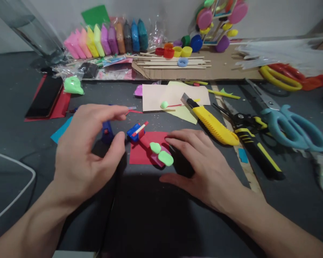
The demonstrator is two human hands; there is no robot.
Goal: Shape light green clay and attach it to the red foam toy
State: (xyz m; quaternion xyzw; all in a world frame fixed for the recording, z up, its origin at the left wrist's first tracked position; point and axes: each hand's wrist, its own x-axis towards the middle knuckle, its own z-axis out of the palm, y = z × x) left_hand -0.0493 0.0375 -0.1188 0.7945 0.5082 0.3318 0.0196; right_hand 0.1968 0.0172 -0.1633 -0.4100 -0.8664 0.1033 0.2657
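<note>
On either side of two oval light-green clay pieces (165, 158), the left hand (83, 150) and right hand (204, 165) curve, loosely spread.

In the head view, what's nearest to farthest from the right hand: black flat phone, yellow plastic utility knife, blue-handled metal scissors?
1. Yellow plastic utility knife, just beyond the right hand.
2. Blue-handled scissors, farther right.
3. Black phone, far left.
</note>
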